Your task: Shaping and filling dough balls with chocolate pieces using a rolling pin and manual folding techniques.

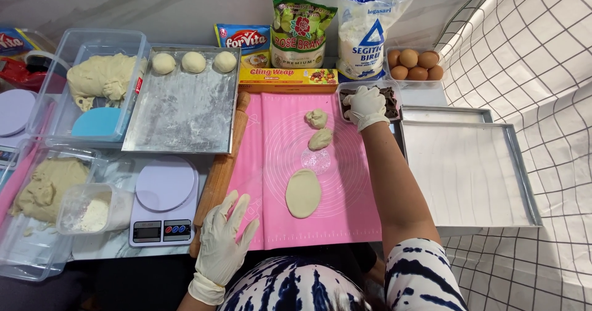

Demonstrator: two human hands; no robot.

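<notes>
Gloved and spread flat, the left hand [225, 240] rests open on the near edge of the pink silicone mat [357, 206], holding nothing. Just beyond its fingertips lies the flattened dough oval [303, 192], with two dough lumps [319, 129] farther out. The right hand [365, 106] reaches into the tub of chocolate pieces [391, 101]; its grip cannot be told. Filling the oval seems in hand; a piece needs centring on it.

Pink mat [357, 200], cream dough oval [303, 192], white-gloved hands, blue-and-white tie-dye sleeve [422, 274]
</notes>
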